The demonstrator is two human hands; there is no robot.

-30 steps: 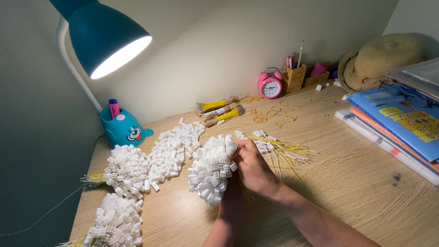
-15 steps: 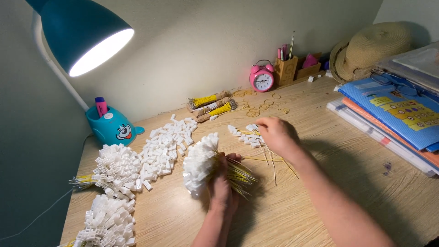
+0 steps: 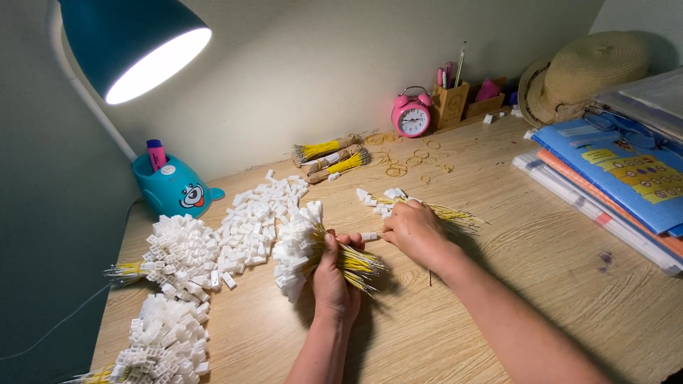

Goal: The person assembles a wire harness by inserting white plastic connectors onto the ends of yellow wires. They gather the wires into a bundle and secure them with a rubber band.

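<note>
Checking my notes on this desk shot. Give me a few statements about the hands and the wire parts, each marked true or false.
1. The left hand grips a bundle of yellow wires with white connectors. True.
2. The right hand rests on the straw hat. False: it holds a single white connector beside the bundle.
3. The pink alarm clock stands by the wall. True.
4. The desk lamp is off. False: it is lit.

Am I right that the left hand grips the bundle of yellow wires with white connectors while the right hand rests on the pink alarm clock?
Not quite. In the head view the right hand pinches a single white connector on the desk; the pink alarm clock stands untouched by the wall. The left hand does grip the bundle.
</note>
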